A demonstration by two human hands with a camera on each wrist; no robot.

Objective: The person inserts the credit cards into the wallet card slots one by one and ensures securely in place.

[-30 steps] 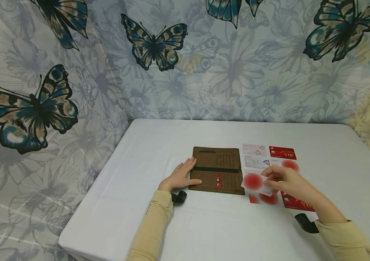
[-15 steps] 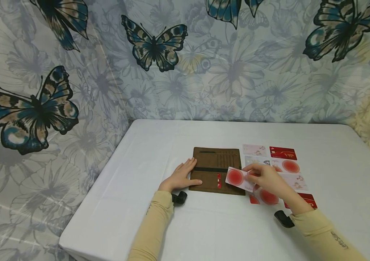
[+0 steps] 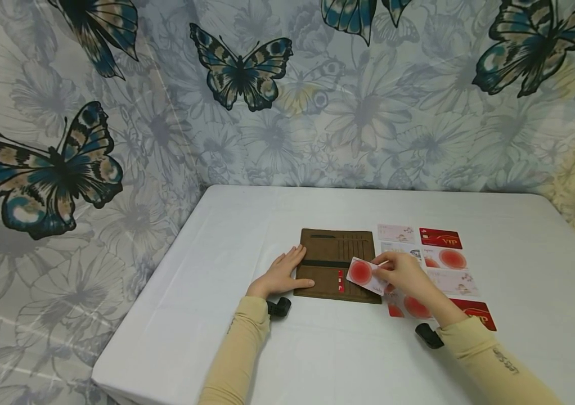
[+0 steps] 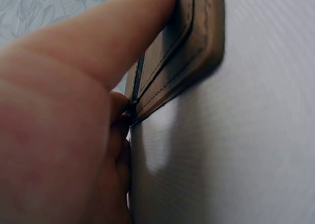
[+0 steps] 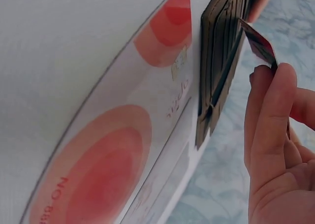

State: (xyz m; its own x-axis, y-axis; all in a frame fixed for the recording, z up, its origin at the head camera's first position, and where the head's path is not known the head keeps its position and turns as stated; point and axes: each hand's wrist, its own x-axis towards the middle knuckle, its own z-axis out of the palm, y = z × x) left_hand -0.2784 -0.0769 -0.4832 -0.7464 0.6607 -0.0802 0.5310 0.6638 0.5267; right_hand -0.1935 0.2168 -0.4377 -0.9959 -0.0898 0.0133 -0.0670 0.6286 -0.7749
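Observation:
A brown wallet (image 3: pixel 335 239) lies spread flat on the white table, with a red card edge (image 3: pixel 340 281) showing in a lower slot. My left hand (image 3: pixel 279 275) rests on the wallet's left edge, fingers extended and thumb along the lower part; the left wrist view shows that thumb on the stitched corner. My right hand (image 3: pixel 403 275) pinches a white card with a red circle (image 3: pixel 360 272) by its right end. This card is tilted over the wallet's lower right slots. In the right wrist view the held card (image 5: pixel 261 43) is seen edge-on near the slots.
Right of the wallet, several cards lie in two columns: a pale pink card (image 3: pixel 395 233), a red VIP card (image 3: pixel 440 238), a white card with a red circle (image 3: pixel 452 259) and another red VIP card (image 3: pixel 477 314) among them. Butterfly-patterned fabric (image 3: pixel 358 112) hangs behind the table (image 3: pixel 247 208).
My right hand has carried the red-circle card leftward from above the other cards to over the wallet's lower right slots. My left hand has stayed in place on the wallet.

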